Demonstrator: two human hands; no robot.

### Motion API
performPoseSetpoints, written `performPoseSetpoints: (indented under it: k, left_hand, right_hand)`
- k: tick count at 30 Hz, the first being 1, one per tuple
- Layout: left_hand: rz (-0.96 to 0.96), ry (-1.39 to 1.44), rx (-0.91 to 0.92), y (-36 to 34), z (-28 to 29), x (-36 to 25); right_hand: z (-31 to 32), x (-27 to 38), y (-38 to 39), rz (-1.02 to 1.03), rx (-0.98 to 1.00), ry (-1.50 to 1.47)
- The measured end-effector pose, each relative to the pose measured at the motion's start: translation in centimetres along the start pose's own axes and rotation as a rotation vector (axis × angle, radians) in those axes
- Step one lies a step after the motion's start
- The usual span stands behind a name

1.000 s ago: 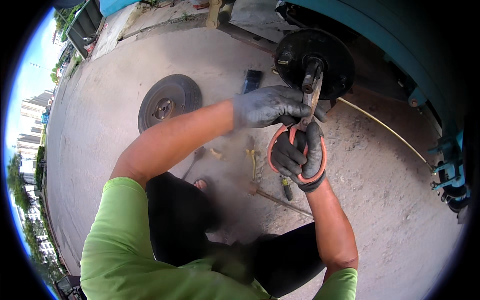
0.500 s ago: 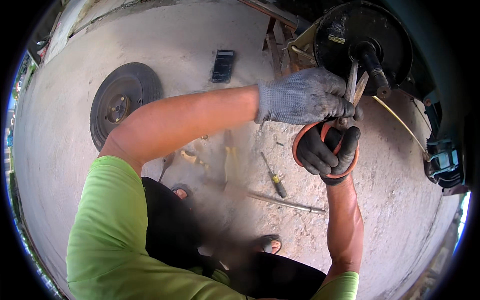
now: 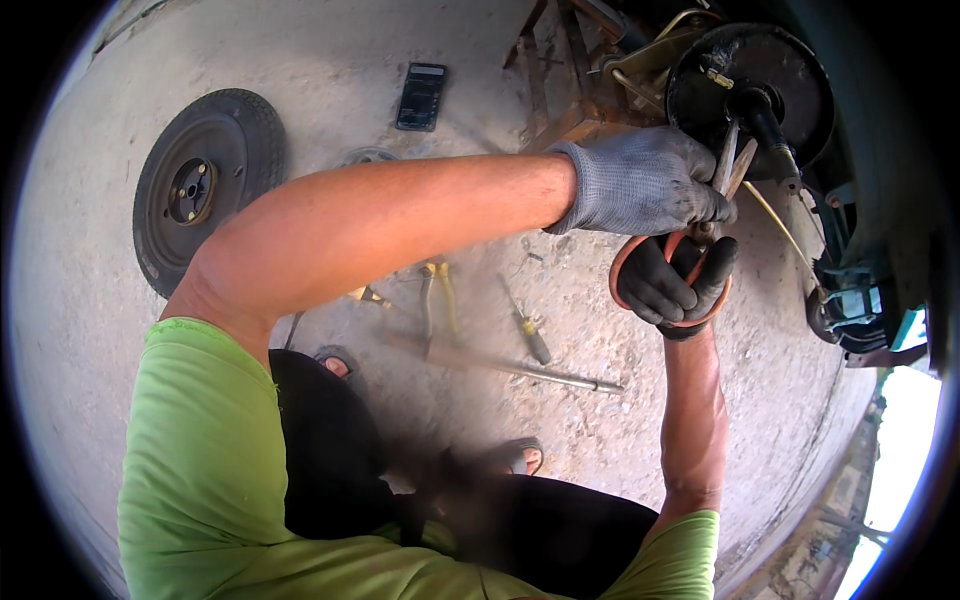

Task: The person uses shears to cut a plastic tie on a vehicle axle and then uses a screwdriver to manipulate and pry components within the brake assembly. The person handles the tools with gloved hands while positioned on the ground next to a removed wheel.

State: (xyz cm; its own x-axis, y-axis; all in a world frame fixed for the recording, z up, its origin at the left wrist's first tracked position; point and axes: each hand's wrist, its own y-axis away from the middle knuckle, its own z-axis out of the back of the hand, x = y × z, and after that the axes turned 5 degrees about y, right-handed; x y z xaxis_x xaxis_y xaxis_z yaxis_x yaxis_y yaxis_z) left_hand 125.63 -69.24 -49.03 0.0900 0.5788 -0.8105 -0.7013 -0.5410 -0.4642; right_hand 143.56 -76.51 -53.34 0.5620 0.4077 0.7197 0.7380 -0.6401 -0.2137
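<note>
My right hand (image 3: 675, 285), in a dark glove, is closed through the orange loop handles of a pair of large scissors (image 3: 728, 165). The blades point up, slightly parted, with their tips beside the stub shaft (image 3: 768, 125) of a round black hub plate (image 3: 697, 95). From the left, my left hand (image 3: 645, 180) in a grey knit glove reaches across. Its fingers are curled against the scissors near the blades' base, and partly hide them. Whether anything lies between the blades cannot be made out.
On the concrete floor lie a small wheel with tyre (image 3: 262, 150), a phone (image 3: 421, 97), yellow-handled pliers (image 3: 447, 300), a screwdriver (image 3: 533, 340) and a metal bar (image 3: 570, 379). A rusty stand (image 3: 575, 125) is left of the hub; a yellowish cable (image 3: 782, 225) hangs below it.
The view has shifted, so the wheel, phone and floor tools appear further left and higher. Both hands keep their grip on the scissors, whose blades look about equally parted.
</note>
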Motion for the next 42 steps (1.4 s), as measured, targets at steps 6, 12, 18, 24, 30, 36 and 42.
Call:
performPoseSetpoints:
  k: [6, 12, 18, 24, 30, 36, 42]
  left_hand:
    - [-0.188, -0.322, -0.044, 0.6, 0.0, -0.5]
    - [-0.34, -0.477, -0.061, 1.1, -0.2, 0.8]
    - [-0.322, -0.488, -0.056, 0.4, -0.4, 1.7]
    - [-0.311, -0.431, 0.028, 0.5, 0.6, 0.6]
    - [-0.263, -0.361, 0.049, 0.0, 0.4, 0.6]
    - [-0.129, -0.446, 0.099, -1.6, -0.6, 1.3]
    - [-0.284, -0.533, 0.082, -1.7, 0.1, 1.6]
  right_hand:
    - [-1.1, -0.4, 0.6, -0.032, -0.082, -0.167]
    - [-1.4, -1.8, 0.5, 0.012, -0.064, -0.144]
    - [-1.3, -1.8, 1.4, 0.02, -0.177, -0.2]
    - [-1.8, -2.1, 0.9, 0.066, -0.142, -0.231]
    - [-1.9, -1.7, 0.7, 0.017, -0.125, -0.203]
    - [-1.4, -1.9, 0.6, 0.047, -0.083, -0.226]
    - [-0.9, -1.8, 0.8, 0.028, -0.098, -0.174]
